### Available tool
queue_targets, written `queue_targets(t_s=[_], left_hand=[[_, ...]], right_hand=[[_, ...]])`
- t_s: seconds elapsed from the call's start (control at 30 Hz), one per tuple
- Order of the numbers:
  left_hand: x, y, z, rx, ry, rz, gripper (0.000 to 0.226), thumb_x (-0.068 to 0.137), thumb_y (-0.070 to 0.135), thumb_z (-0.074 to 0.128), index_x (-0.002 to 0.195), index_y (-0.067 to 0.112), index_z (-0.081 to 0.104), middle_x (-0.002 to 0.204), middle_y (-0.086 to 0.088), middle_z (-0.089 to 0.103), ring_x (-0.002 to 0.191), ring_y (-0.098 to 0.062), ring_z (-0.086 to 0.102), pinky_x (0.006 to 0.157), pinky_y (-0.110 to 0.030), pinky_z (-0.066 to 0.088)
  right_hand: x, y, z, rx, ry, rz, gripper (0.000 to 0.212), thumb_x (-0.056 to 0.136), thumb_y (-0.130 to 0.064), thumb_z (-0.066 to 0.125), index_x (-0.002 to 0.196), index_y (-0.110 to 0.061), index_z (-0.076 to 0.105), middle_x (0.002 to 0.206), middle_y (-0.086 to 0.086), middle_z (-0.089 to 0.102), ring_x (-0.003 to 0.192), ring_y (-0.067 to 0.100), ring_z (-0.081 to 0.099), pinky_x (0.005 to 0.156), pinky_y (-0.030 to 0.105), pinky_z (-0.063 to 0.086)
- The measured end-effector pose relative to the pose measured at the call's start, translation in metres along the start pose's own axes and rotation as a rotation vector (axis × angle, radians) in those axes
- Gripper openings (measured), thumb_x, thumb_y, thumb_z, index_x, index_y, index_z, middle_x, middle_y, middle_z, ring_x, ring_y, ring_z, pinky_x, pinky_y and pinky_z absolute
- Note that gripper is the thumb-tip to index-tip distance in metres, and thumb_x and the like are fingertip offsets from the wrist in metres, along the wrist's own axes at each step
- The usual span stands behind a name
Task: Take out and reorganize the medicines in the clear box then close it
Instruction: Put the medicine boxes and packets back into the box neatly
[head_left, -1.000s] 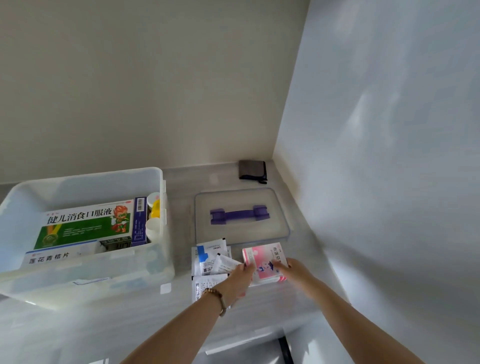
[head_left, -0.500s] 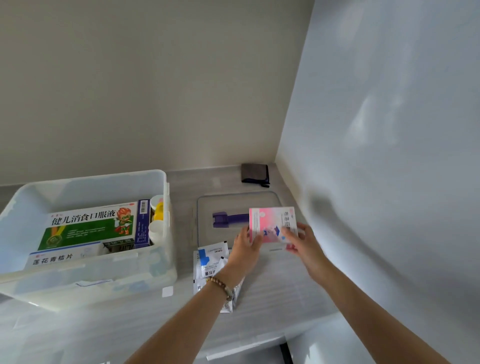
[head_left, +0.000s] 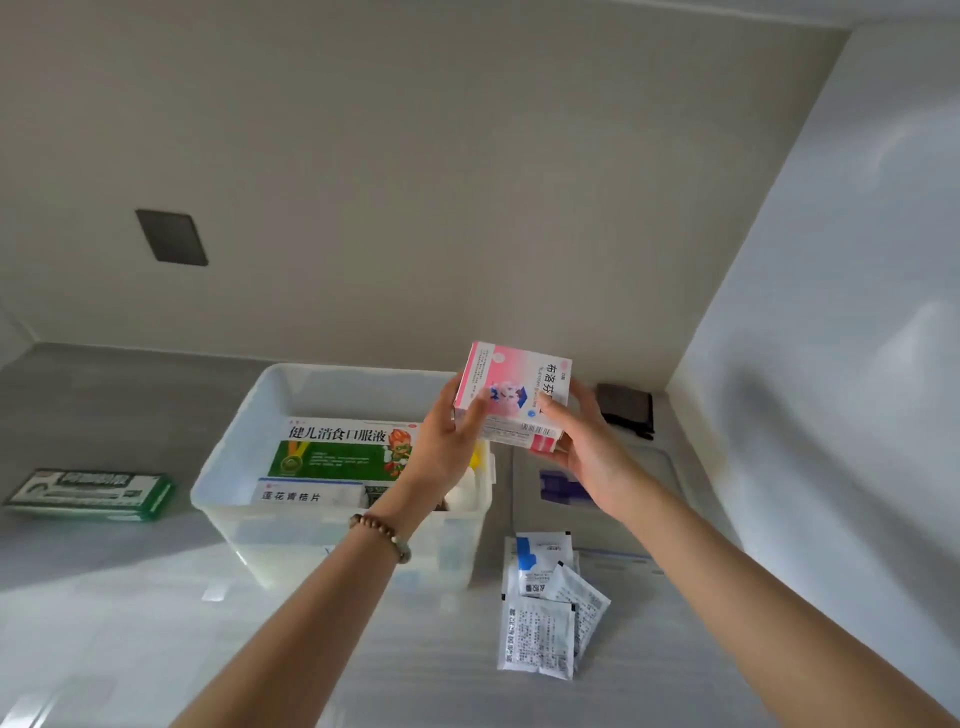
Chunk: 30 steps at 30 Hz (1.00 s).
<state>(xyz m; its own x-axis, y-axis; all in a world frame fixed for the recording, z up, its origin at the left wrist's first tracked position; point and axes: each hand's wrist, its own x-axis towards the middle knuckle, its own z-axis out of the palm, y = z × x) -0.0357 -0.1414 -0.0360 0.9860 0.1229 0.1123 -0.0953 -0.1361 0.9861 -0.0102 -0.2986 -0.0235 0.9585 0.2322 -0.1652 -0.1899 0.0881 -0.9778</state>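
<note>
A pink and white medicine box is held in the air over the right rim of the clear box. My left hand grips its left side and my right hand grips its right side. Inside the clear box lie a green and white carton, a white and blue carton and some small items by the right wall. The clear lid with a purple handle lies flat to the right, partly hidden by my right hand. Several white sachets lie on the counter in front of the lid.
A green and white box lies on the counter at the far left. A dark pouch sits in the back right corner. Walls close off the back and the right side. A dark square plate is set in the back wall.
Both hands have lifted the pink box off the counter and carried it up and left, toward the clear box. The view has swung left, showing the green box.
</note>
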Motion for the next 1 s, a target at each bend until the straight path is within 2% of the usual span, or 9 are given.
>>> queue_targets(t_s=[0.17, 0.23, 0.3, 0.37, 0.53, 0.73, 0.83, 0.93, 1.0], left_hand=[[0.002, -0.012, -0.087, 0.138, 0.068, -0.059, 0.041, 0.095, 0.039, 0.037, 0.130, 0.018, 0.045, 0.120, -0.004, 0.061, 0.086, 0.000, 0.059, 0.059, -0.010, 0.050], [-0.001, -0.021, -0.126, 0.310, 0.179, -0.075, 0.049, 0.095, 0.043, 0.036, 0.137, 0.019, 0.039, 0.131, -0.005, 0.054, 0.105, -0.010, 0.056, 0.079, -0.023, 0.050], [-0.004, -0.036, -0.169, 0.599, 0.313, -0.072, 0.052, 0.095, 0.044, 0.036, 0.140, 0.018, 0.035, 0.140, -0.005, 0.045, 0.128, -0.022, 0.037, 0.102, -0.038, 0.037], [-0.009, -0.052, -0.204, 0.759, 0.331, -0.076, 0.054, 0.095, 0.043, 0.036, 0.142, 0.017, 0.031, 0.144, -0.004, 0.040, 0.133, -0.025, 0.027, 0.107, -0.042, 0.028], [-0.016, -0.089, -0.259, 0.719, 0.196, -0.292, 0.063, 0.095, 0.046, 0.034, 0.146, 0.015, 0.016, 0.149, -0.009, 0.030, 0.137, -0.029, 0.023, 0.110, -0.043, 0.024], [-0.011, -0.106, -0.260, 0.489, 0.093, -0.366, 0.058, 0.095, 0.048, 0.028, 0.144, 0.018, 0.026, 0.146, -0.008, 0.038, 0.134, -0.025, 0.034, 0.110, -0.041, 0.029], [-0.011, -0.103, -0.261, 0.415, 0.006, -0.301, 0.046, 0.097, 0.043, 0.026, 0.138, 0.026, 0.037, 0.132, -0.004, 0.055, 0.114, -0.013, 0.052, 0.088, -0.022, 0.038], [-0.010, -0.101, -0.262, 0.448, -0.040, -0.261, 0.045, 0.097, 0.043, 0.024, 0.136, 0.028, 0.039, 0.126, -0.003, 0.059, 0.103, -0.006, 0.052, 0.083, -0.020, 0.039], [-0.009, -0.101, -0.262, 0.481, -0.061, -0.260, 0.044, 0.098, 0.042, 0.023, 0.138, 0.029, 0.037, 0.126, -0.004, 0.060, 0.099, -0.005, 0.051, 0.081, -0.019, 0.040]], right_hand=[[0.031, 0.015, 0.078, -0.009, -0.061, 0.076, 0.053, 0.084, -0.030, 0.065, 0.130, -0.023, 0.041, 0.110, 0.008, 0.067, 0.097, 0.023, 0.067, 0.078, 0.035, 0.057], [0.045, 0.023, 0.109, -0.012, -0.084, 0.117, 0.053, 0.084, -0.032, 0.065, 0.130, -0.022, 0.040, 0.110, 0.008, 0.068, 0.096, 0.022, 0.068, 0.077, 0.034, 0.058], [0.061, 0.034, 0.138, -0.012, -0.094, 0.158, 0.057, 0.084, -0.034, 0.065, 0.133, -0.022, 0.037, 0.112, 0.010, 0.067, 0.099, 0.025, 0.067, 0.085, 0.038, 0.055], [0.074, 0.046, 0.163, -0.034, -0.086, 0.190, 0.060, 0.085, -0.033, 0.064, 0.135, -0.020, 0.034, 0.114, 0.012, 0.066, 0.101, 0.027, 0.065, 0.090, 0.041, 0.053], [0.091, 0.075, 0.216, -0.109, -0.014, 0.291, 0.057, 0.085, -0.032, 0.065, 0.131, -0.019, 0.035, 0.114, 0.012, 0.063, 0.093, 0.022, 0.064, 0.074, 0.032, 0.055], [0.099, 0.098, 0.238, -0.242, 0.033, 0.359, 0.065, 0.089, -0.042, 0.056, 0.141, -0.026, 0.019, 0.123, 0.013, 0.058, 0.107, 0.028, 0.059, 0.093, 0.048, 0.048], [0.097, 0.096, 0.242, -0.362, -0.005, 0.343, 0.054, 0.094, -0.048, 0.041, 0.140, -0.030, 0.018, 0.123, 0.005, 0.058, 0.094, 0.018, 0.057, 0.075, 0.033, 0.047], [0.092, 0.098, 0.244, -0.463, -0.099, 0.339, 0.036, 0.098, -0.048, 0.029, 0.132, -0.035, 0.030, 0.103, -0.008, 0.062, 0.076, 0.005, 0.056, 0.055, 0.023, 0.040], [0.091, 0.099, 0.244, -0.504, -0.116, 0.331, 0.038, 0.099, -0.046, 0.028, 0.134, -0.034, 0.031, 0.118, -0.002, 0.061, 0.076, 0.004, 0.054, 0.054, 0.022, 0.037]])
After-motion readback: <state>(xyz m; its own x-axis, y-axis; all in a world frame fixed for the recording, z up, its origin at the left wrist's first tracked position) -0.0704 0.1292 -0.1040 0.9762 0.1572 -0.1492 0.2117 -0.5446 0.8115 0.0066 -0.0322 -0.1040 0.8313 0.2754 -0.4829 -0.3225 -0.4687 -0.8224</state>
